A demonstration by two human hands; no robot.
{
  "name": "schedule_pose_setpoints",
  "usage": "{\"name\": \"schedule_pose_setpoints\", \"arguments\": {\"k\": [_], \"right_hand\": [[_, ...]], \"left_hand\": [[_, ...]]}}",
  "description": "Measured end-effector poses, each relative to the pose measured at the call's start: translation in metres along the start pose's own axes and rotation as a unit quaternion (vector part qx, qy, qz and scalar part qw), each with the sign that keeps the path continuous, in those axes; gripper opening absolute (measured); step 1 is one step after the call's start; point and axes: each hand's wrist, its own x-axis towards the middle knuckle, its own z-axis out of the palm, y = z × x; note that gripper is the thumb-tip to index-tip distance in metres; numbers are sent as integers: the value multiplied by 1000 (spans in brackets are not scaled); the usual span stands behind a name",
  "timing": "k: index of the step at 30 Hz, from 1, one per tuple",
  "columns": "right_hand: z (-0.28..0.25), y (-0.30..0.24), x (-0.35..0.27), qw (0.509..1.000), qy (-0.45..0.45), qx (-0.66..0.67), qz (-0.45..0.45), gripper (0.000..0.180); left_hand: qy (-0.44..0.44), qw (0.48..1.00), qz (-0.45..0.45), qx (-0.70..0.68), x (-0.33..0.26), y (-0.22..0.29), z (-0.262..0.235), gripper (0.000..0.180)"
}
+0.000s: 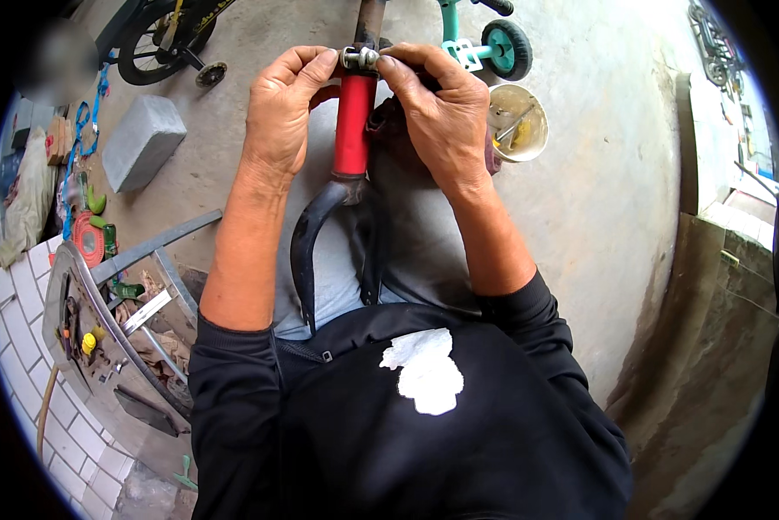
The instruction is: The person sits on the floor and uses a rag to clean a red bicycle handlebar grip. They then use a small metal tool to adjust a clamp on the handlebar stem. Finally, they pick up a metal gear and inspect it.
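A small bike's red head tube (352, 130) stands between my forearms, with its black fork (305, 234) pointing down toward my lap. At the tube's upper end sits a silver metal clamp (360, 59) with a cross bolt, and a worn brown post (370, 22) runs on beyond it. My left hand (281, 113) is closed, thumb and fingers pinching the clamp's left side. From the right, my right hand (441, 108) pinches the clamp's other end between thumb and forefinger. Its remaining fingers are curled and partly hidden.
A round bucket (518, 123) with tools stands right of my right hand. Beyond are a teal child's bike (467, 52) and a black wheel (166, 39). At left lie a grey block (143, 143) and a metal-framed table (82, 321) with small parts. A low wall (693, 321) runs along the right.
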Motion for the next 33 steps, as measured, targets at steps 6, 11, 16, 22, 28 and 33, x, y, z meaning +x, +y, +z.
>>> {"name": "schedule_pose_setpoints", "arguments": {"k": [6, 11, 16, 22, 28, 33], "right_hand": [[0, -3, 0, 1000, -12, 8, 21, 15], [3, -3, 0, 999, -11, 15, 29, 15], [1, 0, 0, 999, -1, 21, 24, 14], [1, 0, -1, 1000, 2, 18, 24, 15], [0, -3, -2, 998, 3, 34, 43, 15], [-1, -3, -3, 997, -12, 37, 60, 15]], "left_hand": [[7, 999, 27, 19, -3, 1, 2, 13], [24, 999, 40, 20, -3, -1, 4, 12], [30, 996, 53, 60, -5, 2, 8, 11], [41, 991, 70, 103, -7, 6, 12, 11], [49, 990, 72, 109, -9, 7, 15, 13], [51, 994, 52, 83, -9, 7, 15, 12]]}}
